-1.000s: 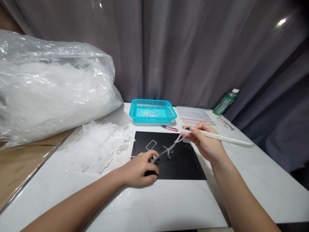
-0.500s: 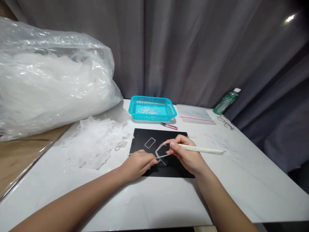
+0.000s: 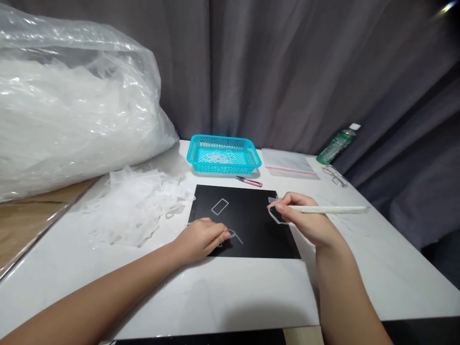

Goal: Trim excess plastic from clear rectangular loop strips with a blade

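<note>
My left hand (image 3: 204,239) rests on the left part of a black mat (image 3: 251,230), its fingers pressed together. What they hold is hidden. A thin, bent translucent strip (image 3: 236,235) shows beside its fingertips. Over the mat's right edge, my right hand (image 3: 305,215) is closed around a slim white pen-like stick (image 3: 330,209) that points out to the right. From its fingertips hangs a narrow translucent strip (image 3: 275,218), bent like part of a frame. A small whitish rectangular outline (image 3: 220,206) lies on the mat's upper left.
Left of the mat is a heap of translucent pieces (image 3: 132,206), with a large filled clear bag (image 3: 72,115) behind. A blue basket (image 3: 224,168), pink-handled snips (image 3: 251,182), a zip bag (image 3: 289,163), glasses (image 3: 336,177) and a green bottle (image 3: 336,146) stand or lie farther back.
My right hand has moved right, away from my left hand, carrying the stick and the narrow strip. That strip no longer spans between my hands. My left hand stays on the mat.
</note>
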The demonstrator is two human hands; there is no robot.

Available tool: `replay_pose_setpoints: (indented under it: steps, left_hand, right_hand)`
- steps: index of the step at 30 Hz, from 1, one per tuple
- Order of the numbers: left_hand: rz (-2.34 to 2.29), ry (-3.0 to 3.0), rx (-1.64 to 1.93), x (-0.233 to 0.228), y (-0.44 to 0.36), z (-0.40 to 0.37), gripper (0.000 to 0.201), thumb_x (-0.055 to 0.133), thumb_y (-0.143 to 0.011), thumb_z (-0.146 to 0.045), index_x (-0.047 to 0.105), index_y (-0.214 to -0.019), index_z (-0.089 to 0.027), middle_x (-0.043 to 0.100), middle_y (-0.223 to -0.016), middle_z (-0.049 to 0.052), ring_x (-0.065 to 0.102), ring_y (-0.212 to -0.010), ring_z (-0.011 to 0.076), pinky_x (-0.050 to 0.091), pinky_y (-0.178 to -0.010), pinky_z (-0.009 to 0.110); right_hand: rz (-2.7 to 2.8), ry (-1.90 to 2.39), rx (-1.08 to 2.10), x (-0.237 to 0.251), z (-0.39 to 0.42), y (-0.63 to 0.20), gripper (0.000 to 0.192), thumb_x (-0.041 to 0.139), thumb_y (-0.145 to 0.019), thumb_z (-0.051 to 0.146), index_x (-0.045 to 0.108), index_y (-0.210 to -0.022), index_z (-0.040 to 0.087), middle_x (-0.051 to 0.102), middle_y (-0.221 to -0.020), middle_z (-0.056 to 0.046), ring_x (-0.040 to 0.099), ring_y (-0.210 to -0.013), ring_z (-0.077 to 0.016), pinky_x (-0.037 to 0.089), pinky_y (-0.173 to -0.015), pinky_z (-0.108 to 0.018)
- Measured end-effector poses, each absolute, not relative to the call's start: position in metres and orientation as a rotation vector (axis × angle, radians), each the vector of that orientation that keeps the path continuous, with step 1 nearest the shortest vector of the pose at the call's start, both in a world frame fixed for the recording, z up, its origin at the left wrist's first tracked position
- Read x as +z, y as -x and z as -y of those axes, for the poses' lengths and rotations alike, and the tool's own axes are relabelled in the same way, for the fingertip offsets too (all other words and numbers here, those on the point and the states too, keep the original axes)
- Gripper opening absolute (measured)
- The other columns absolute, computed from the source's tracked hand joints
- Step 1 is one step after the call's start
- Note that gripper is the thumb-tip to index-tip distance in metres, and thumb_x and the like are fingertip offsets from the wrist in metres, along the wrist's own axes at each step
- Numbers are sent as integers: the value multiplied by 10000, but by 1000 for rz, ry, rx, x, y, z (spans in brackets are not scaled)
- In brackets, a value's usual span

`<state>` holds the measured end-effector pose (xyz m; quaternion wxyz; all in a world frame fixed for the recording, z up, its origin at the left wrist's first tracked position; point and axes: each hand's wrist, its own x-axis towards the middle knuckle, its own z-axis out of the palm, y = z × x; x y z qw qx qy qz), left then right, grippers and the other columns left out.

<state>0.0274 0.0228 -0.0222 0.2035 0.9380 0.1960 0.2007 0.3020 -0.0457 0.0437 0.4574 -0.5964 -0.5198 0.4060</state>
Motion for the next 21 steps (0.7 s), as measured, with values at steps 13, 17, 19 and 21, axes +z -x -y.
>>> replay_pose_setpoints:
  steps: [13, 17, 19, 21]
  left_hand:
    - [-133, -2948, 620, -12, -24, -19, 546, 467, -913, -574, 533, -1234, -137, 667, -1115, 132, 633, -835, 251, 461, -689, 368]
    - [-413, -2948, 564, -5, -15, -37, 426, 454, -920, -532, 616, -986, -144, 632, -824, 85, 572, -738, 228, 429, -650, 343]
    - [-445, -2937, 440, -6, -12, -43, 373, 460, -932, -492, 628, -987, -164, 621, -841, 73, 564, -755, 221, 434, -681, 341]
    - [-412, -2906, 326, -8, -10, -46, 352, 491, -923, -477, 622, -1056, -179, 619, -922, 75, 570, -799, 220, 445, -727, 346]
  right_hand:
    - [1206, 1325, 932, -19, 4, -246, 224, 682, -777, 418, 580, -760, 219, 634, -1253, -91, 580, -1160, -238, 418, -959, -386]
    - [1227, 1428, 741, -23, 2, -254, 226, 684, -770, 416, 612, -753, 202, 586, -1285, -113, 521, -1214, -281, 355, -1006, -421]
    - [1260, 1457, 734, -17, 8, -259, 226, 679, -776, 411, 603, -740, 201, 637, -1146, -93, 592, -1052, -257, 419, -903, -386]
    - [1366, 1481, 790, -9, 18, -260, 208, 673, -787, 396, 594, -736, 210, 666, -937, -46, 616, -844, -209, 454, -751, -321]
